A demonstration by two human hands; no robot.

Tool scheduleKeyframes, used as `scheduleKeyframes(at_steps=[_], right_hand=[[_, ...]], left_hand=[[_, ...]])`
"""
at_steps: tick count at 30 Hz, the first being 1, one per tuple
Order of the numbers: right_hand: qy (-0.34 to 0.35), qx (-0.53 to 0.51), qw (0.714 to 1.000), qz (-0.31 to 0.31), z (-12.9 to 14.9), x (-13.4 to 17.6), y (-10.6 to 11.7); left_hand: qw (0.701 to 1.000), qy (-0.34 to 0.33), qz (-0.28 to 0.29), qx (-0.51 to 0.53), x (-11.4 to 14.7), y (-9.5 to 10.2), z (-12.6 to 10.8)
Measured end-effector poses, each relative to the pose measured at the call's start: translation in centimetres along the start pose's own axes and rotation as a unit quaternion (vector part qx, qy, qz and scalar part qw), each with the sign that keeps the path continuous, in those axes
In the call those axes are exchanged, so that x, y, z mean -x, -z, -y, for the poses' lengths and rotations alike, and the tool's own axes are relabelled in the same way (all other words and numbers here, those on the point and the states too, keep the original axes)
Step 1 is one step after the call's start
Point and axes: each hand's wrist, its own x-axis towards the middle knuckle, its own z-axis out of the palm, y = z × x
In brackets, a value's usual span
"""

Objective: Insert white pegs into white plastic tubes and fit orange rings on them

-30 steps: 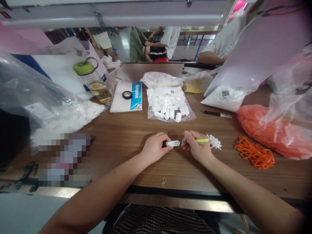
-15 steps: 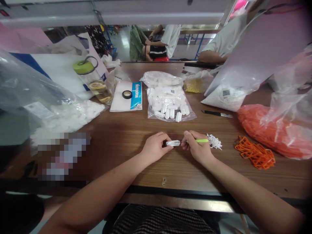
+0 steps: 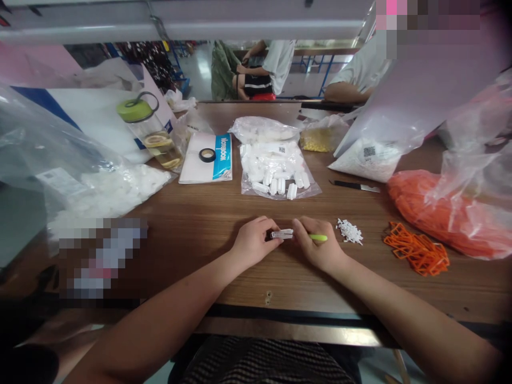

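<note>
Between the thumb and fingers of my left hand is a small white plastic connector with a row of slots, held just above the table. My right hand grips a thin tool with a lime-green handle. Its fingertips meet the connector's right end, and they hide the tool's tip. Just right of that hand lies a pile of tiny white pieces. Farther right is a heap of orange rectangular frames.
Behind my hands, a clear bag holds more white connectors. A notebook carries a tape roll, beside a green-lidded bottle. A black-handled blade, a bag of orange parts and a white-parts bag flank the workspace.
My right hand has moved left, bringing its fingertips up against the connector. The tool's thin metal shaft, visible before, is now hidden. My left hand stays nearly in place.
</note>
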Motion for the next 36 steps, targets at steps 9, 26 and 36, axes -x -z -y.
scheduleKeyframes(at_steps=[9, 26, 36], right_hand=[[-0.086, -0.116, 0.988, -0.056, -0.6, 0.0, 0.3], [-0.193, -0.245, 0.948, -0.063, -1.9, -0.3, -0.6], [-0.163, -0.213, 0.96, -0.075, -1.8, 0.0, -0.3]], left_hand=[[1.0, -0.013, 0.009, -0.001, 0.0, 0.2, 0.0], [1.0, -0.011, 0.013, -0.004, 0.1, 0.3, 0.1], [1.0, -0.019, 0.007, -0.001, 0.0, 0.3, 0.0]])
